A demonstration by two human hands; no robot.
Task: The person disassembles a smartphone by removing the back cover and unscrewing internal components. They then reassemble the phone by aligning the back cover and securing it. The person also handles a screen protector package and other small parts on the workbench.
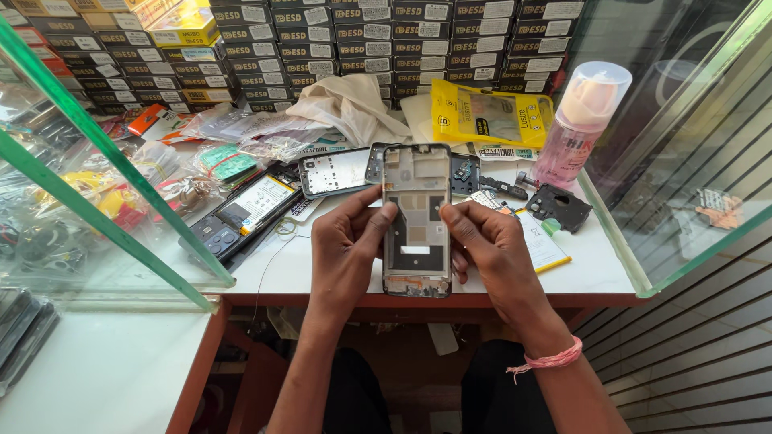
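— Two hands on it. Your left hand (pixel 344 241) and right hand (pixel 486 245) pinch the phone frame (pixel 416 219) by its long edges, thumbs curled over the front, fingers closed behind. It sits upright above the near table edge (pixel 418 299), dead centre.

— How will it handle?

— Light, I'd judge, thin and stiff but easy to twist; the cut-outs leave narrow rails. Keep your grip on the side rails, off the bare middle plate.

— Packages?

— At 12 o'clock, a wall of stacked dark boxes (pixel 378 32) with white labels. At 1 o'clock, a flat yellow packet (pixel 490 116) with a clear window. At 2 o'clock, a pink spray bottle (pixel 581 120) under a clear cap. At 11 o'clock, yellow boxes (pixel 181 24) atop the stack. At 10 o'clock, clear bags (pixel 241 128) of parts.
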